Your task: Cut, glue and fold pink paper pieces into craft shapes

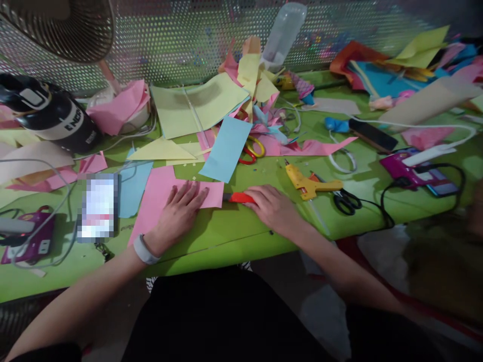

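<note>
My left hand (183,205) lies flat with fingers spread, pressing a folded-looking pink paper strip (216,195) onto the green table. A larger pink sheet (158,188) lies under and beside that hand. My right hand (274,210) is closed round a red-handled cutter knife (241,197). The knife's dark end points left and reaches the strip's right edge; whether it touches or lies under the paper I cannot tell. Just above is a light blue paper rectangle (226,148), partly covering red and yellow scissors (253,151).
A yellow glue gun (307,183) and black-handled scissors (347,201) lie right of my right hand. Purple power strips (405,171) with cords, a phone (98,206), a black bottle (56,118), a fan (64,25) and heaps of coloured paper (199,103) surround the work area.
</note>
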`<state>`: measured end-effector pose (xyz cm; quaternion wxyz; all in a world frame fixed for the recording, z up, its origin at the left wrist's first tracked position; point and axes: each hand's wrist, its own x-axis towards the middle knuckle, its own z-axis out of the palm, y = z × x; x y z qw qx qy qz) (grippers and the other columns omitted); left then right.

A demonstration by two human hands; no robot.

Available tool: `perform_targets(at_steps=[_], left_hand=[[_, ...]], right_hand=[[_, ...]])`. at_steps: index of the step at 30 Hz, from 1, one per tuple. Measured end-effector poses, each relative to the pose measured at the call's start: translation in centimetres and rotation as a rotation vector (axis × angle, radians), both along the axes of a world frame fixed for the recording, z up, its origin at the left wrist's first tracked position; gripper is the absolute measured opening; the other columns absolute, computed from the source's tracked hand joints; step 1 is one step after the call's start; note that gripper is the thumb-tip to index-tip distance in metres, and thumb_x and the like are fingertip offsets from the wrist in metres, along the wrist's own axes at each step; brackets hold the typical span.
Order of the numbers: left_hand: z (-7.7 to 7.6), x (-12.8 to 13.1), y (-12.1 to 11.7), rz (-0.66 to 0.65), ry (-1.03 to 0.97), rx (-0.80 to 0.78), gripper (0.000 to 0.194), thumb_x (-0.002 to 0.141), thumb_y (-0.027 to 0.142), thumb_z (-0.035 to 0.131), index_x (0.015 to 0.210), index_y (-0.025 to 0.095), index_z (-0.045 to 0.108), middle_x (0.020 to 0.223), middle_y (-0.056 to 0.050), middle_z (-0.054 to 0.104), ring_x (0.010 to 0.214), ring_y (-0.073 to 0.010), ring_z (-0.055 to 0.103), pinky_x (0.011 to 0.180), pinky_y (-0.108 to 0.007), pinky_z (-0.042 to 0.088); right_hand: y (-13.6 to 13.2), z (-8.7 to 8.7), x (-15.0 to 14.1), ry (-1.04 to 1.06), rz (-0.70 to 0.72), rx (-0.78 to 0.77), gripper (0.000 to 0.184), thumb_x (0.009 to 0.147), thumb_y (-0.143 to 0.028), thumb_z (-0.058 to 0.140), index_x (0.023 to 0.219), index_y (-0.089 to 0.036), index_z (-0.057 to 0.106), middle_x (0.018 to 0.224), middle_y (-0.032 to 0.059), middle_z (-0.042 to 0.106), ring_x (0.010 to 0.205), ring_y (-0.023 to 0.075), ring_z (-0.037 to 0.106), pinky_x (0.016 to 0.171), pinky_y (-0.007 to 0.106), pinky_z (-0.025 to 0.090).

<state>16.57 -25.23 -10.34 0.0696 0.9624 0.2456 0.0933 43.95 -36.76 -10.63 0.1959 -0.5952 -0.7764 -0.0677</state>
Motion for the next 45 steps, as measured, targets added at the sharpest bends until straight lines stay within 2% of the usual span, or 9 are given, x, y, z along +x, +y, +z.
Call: perform_targets(at_steps=[5,10,14,17,21,27,35,40,45], left_hand=[[1.2,-2.3,-0.7,-0.153,0.062,-0.050,0.060,0.096,0.003,0.037,0.152,0.025,0.039,0.161,-0.011,0.034,0.153,-0.0284,0.020,0.123,-0.060,0.021],[1.9,-3.0,-0.5,-0.217,0.058,-0.113,0.065,0.095,0.002,0.041,0.154,0.029,0.036,0.161,-0.008,0.035,0.152,-0.0264,0.024,0.124,-0.058,0.018],[1.8,-2.9,-0.2,-0.220,0.052,-0.111,0.058,0.096,0.003,0.041,0.150,0.025,0.043,0.160,-0.012,0.037,0.152,-0.0280,0.025,0.124,-0.060,0.018],[1.7,-2.9,-0.3,-0.211,0.047,-0.114,0.058,0.096,0.004,0.042,0.150,0.026,0.043,0.161,-0.010,0.035,0.152,-0.0283,0.024,0.124,-0.060,0.020],[1.5,-3.0,-0.3,-0.201,0.034,-0.087,0.063,0.095,0.005,0.046,0.152,0.030,0.039,0.166,-0.008,0.023,0.153,-0.0303,0.018,0.124,-0.060,0.021],[1.3,-3.1,-0.1,-0.157,0.033,-0.039,0.061,0.094,0.010,0.054,0.149,0.033,0.043,0.169,-0.006,0.002,0.153,-0.0374,0.010,0.122,-0.064,0.022],[1.4,-3.1,-0.1,-0.164,0.048,-0.048,0.060,0.095,0.010,0.053,0.149,0.033,0.042,0.170,-0.007,0.002,0.154,-0.0380,0.009,0.121,-0.065,0.021],[1.4,-3.1,-0.1,-0.161,0.061,-0.055,0.061,0.096,0.012,0.052,0.151,0.035,0.039,0.169,-0.008,0.008,0.154,-0.0370,0.008,0.121,-0.065,0.022],[1.2,-3.1,-0.2,-0.169,0.027,-0.061,0.067,0.094,0.009,0.054,0.153,0.037,0.036,0.169,-0.007,0.006,0.154,-0.0381,0.009,0.121,-0.065,0.020]], right_hand=[[-1.6,0.1,-0.3,0.003,-0.001,-0.019,0.021,0.102,-0.024,0.048,0.114,-0.015,0.064,0.107,0.0131,0.071,0.094,0.0244,0.065,0.081,0.039,0.051],[-2.3,0.1,-1.2,-0.002,-0.040,0.000,0.024,0.100,-0.020,0.050,0.120,-0.017,0.064,0.108,0.0118,0.072,0.094,0.0241,0.064,0.080,0.038,0.049],[-2.2,0.2,-1.6,-0.050,0.011,0.045,0.028,0.099,-0.014,0.050,0.124,-0.014,0.064,0.104,0.0116,0.071,0.090,0.0229,0.062,0.078,0.038,0.048],[-2.2,0.2,-1.6,-0.047,0.029,0.038,0.031,0.099,-0.013,0.050,0.127,-0.015,0.064,0.103,0.0115,0.070,0.089,0.0230,0.061,0.077,0.038,0.048],[-2.2,0.1,-1.5,-0.028,0.029,0.038,0.036,0.099,-0.012,0.049,0.131,-0.017,0.063,0.104,0.0114,0.070,0.091,0.0231,0.060,0.078,0.038,0.047],[-2.1,0.1,-1.7,-0.069,0.043,0.103,0.035,0.097,-0.010,0.052,0.130,-0.016,0.063,0.104,0.0113,0.070,0.089,0.0228,0.059,0.077,0.037,0.048],[-2.4,0.0,-1.5,-0.074,0.018,0.086,0.037,0.097,-0.009,0.051,0.132,-0.018,0.060,0.104,0.0103,0.071,0.089,0.0219,0.061,0.077,0.037,0.049],[-1.8,0.1,-1.7,-0.094,0.045,0.116,0.032,0.097,-0.010,0.053,0.127,-0.017,0.063,0.102,0.0100,0.071,0.088,0.0214,0.060,0.076,0.036,0.048],[-1.5,0.2,-1.7,-0.081,0.060,0.140,0.033,0.095,-0.006,0.055,0.126,-0.011,0.062,0.100,0.0118,0.070,0.089,0.0224,0.059,0.076,0.036,0.047]])
